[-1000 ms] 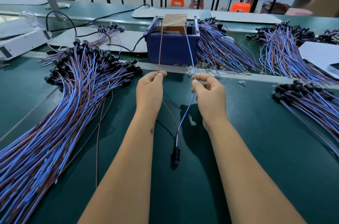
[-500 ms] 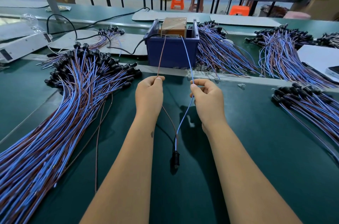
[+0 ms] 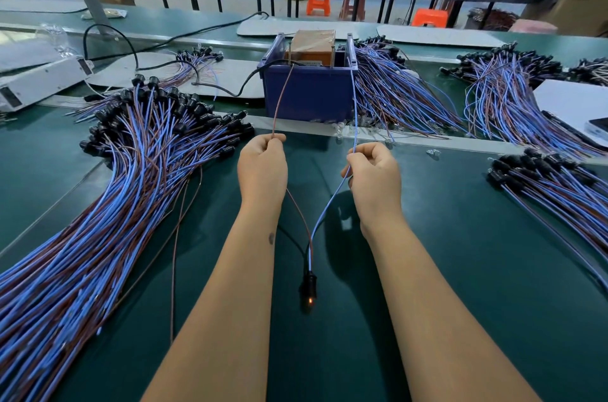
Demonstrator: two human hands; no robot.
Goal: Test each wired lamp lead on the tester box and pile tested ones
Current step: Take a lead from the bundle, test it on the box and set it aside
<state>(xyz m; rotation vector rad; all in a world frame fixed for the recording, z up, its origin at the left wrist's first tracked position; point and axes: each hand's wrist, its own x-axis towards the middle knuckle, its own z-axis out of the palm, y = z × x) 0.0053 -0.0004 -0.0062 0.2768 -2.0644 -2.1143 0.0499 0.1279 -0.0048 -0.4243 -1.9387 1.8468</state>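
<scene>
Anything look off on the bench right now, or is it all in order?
One stray brown wire lies alone on the mat beside the left pile, with no blue partner visible. Otherwise nothing stands out; the lamp on the held lead glows orange.

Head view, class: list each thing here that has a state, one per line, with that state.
Lamp: lit, faint orange glow.
Brown wire: pinched by left hand, tip at tester box.
Blue wire: pinched by right hand, tip at tester box.
</scene>
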